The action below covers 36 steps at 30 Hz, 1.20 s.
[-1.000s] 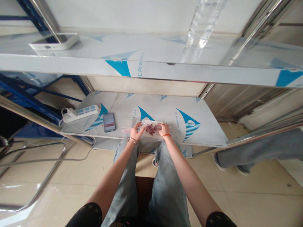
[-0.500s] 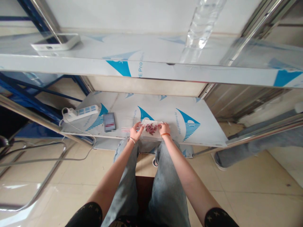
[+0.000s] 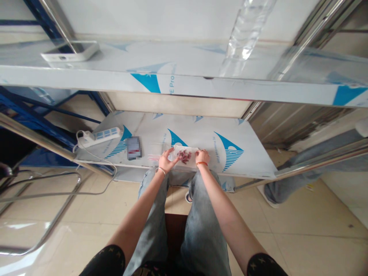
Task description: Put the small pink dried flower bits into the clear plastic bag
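A small heap of dark red, dried-looking pieces lies on a whitish, partly see-through sheet or bag near the front edge of the lower shelf. At its left end is my left hand, thumb and forefinger apart, with clear crinkled plastic between them. My right hand is at the right end, fingers pinched together around what looks like a small dark red piece. Thin pinkish sticks or strips in clear plastic lie just left of my left hand.
The film-covered lower shelf also bears a blurred-out flat item and a white power strip with its cable. Above, an upper shelf holds a phone and a clear bottle. Another person's leg stands at right.
My left thumb and forefinger have spread apart. My right hand has shifted slightly right, its fingers more curled. The other person's leg at right has moved a little.
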{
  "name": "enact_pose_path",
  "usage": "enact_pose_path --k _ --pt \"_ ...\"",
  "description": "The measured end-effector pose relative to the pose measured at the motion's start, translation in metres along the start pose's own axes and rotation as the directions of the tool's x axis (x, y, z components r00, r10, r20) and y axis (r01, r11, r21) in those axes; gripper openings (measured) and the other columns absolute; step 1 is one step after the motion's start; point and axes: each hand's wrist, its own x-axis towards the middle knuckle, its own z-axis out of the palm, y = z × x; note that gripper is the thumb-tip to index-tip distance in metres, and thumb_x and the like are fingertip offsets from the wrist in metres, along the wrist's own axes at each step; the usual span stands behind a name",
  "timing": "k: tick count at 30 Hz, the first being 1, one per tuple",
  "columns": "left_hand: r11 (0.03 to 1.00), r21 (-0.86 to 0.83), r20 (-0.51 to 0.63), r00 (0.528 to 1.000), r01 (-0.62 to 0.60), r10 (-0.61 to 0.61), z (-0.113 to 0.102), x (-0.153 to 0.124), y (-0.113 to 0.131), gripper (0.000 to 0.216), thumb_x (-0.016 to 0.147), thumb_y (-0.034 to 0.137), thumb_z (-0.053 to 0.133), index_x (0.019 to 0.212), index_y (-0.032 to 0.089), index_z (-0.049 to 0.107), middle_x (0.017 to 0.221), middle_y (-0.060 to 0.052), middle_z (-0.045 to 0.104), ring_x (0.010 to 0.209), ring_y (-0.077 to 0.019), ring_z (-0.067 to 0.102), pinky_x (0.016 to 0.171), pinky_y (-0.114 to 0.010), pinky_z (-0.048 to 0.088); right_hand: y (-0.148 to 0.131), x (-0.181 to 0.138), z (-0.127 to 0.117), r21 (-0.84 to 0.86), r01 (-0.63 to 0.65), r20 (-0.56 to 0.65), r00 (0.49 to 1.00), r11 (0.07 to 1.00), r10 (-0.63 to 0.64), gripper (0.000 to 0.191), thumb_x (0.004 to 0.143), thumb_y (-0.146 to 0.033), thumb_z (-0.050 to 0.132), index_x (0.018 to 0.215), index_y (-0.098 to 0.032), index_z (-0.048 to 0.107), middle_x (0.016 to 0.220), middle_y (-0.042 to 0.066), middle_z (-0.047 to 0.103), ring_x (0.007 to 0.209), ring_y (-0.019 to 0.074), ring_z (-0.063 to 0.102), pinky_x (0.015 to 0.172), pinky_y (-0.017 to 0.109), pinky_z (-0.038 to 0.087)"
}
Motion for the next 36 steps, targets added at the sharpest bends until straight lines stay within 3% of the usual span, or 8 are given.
enact_pose_path --k 12,16,19,25,27,31,34,36 --pt "0.996 -0.086 -0.033 0.999 -0.027 0.024 0.004 0.001 -0.004 0.057 0.075 0.041 0.075 0.125 0.019 0.058 0.125 -0.011 0.064 0.116 -0.0253 0.06 0.097 -0.039 0.049 0.002 -0.004 0.0 0.053 -0.046 -0.039 0.998 0.998 0.048 0.02 0.089 -0.023 0.057 0.092 -0.017 0.077 0.098 0.016 0.067 0.094 0.0267 0.059 0.079 0.034 0.042" --pt "0.998 -0.069 -0.002 1.0 -0.014 0.014 0.004 0.0 -0.003 0.051 0.077 0.041 0.073 0.121 0.018 0.06 0.116 -0.011 0.068 0.107 -0.0243 0.064 0.089 -0.036 0.053 -0.002 -0.005 -0.004 0.154 0.076 -0.14 0.989 0.985 -0.055 0.02 0.09 -0.022 0.056 0.093 -0.015 0.074 0.097 0.014 0.065 0.096 0.0262 0.057 0.086 0.035 0.042" --pt "0.997 0.052 0.044 0.997 -0.063 0.061 0.004 -0.001 -0.002 0.051 0.075 0.04 0.074 0.12 0.019 0.061 0.113 -0.01 0.069 0.106 -0.0245 0.064 0.092 -0.036 0.051 -0.006 -0.009 -0.003 0.27 0.255 -0.307 0.937 0.928 -0.168 0.017 0.09 -0.025 0.057 0.088 -0.017 0.072 0.095 0.012 0.063 0.096 0.0241 0.056 0.09 0.035 0.042" --pt "0.936 0.279 0.107 0.975 -0.215 0.192 0.005 0.0 -0.002 0.051 0.076 0.041 0.073 0.122 0.02 0.061 0.112 -0.009 0.069 0.106 -0.0248 0.063 0.094 -0.037 0.05 -0.016 -0.027 -0.003 0.387 0.57 -0.585 0.759 0.724 -0.285 0.021 0.091 -0.035 0.058 0.082 -0.019 0.068 0.09 0.009 0.061 0.089 0.0216 0.057 0.085 0.036 0.048" --pt "0.908 0.316 0.149 0.959 -0.276 0.24 0.005 0.0 -0.001 0.053 0.076 0.041 0.073 0.123 0.019 0.061 0.111 -0.01 0.069 0.107 -0.0254 0.063 0.095 -0.037 0.05 -0.02 -0.036 -0.006 0.376 0.616 -0.597 0.733 0.692 -0.328 0.022 0.092 -0.036 0.058 0.081 -0.02 0.068 0.09 0.008 0.06 0.09 0.0212 0.057 0.085 0.035 0.049" --pt "0.876 0.32 0.253 0.924 -0.36 0.287 0.005 0.0 0.001 0.051 0.077 0.036 0.072 0.124 0.02 0.061 0.112 -0.01 0.068 0.109 -0.0259 0.061 0.095 -0.038 0.049 -0.029 -0.053 -0.007 0.374 0.651 -0.517 0.738 0.66 -0.434 0.019 0.091 -0.034 0.059 0.081 -0.021 0.069 0.091 0.008 0.062 0.09 0.0205 0.058 0.085 0.035 0.05" --pt "0.894 0.298 0.244 0.932 -0.334 0.267 0.005 0.0 0.002 0.048 0.077 0.033 0.071 0.122 0.02 0.062 0.112 -0.009 0.068 0.109 -0.0256 0.061 0.096 -0.038 0.049 -0.033 -0.058 -0.004 0.399 0.642 -0.452 0.759 0.655 -0.468 0.016 0.089 -0.032 0.061 0.082 -0.021 0.069 0.094 0.009 0.063 0.093 0.0211 0.059 0.086 0.035 0.05" --pt "0.92 0.271 0.199 0.952 -0.283 0.234 0.005 0.001 0.001 0.046 0.078 0.034 0.071 0.121 0.02 0.062 0.112 -0.009 0.069 0.108 -0.0248 0.061 0.096 -0.038 0.049 -0.032 -0.055 -0.001 0.431 0.597 -0.435 0.795 0.677 -0.424 0.016 0.089 -0.032 0.06 0.087 -0.02 0.069 0.096 0.009 0.063 0.094 0.0214 0.059 0.087 0.035 0.05"
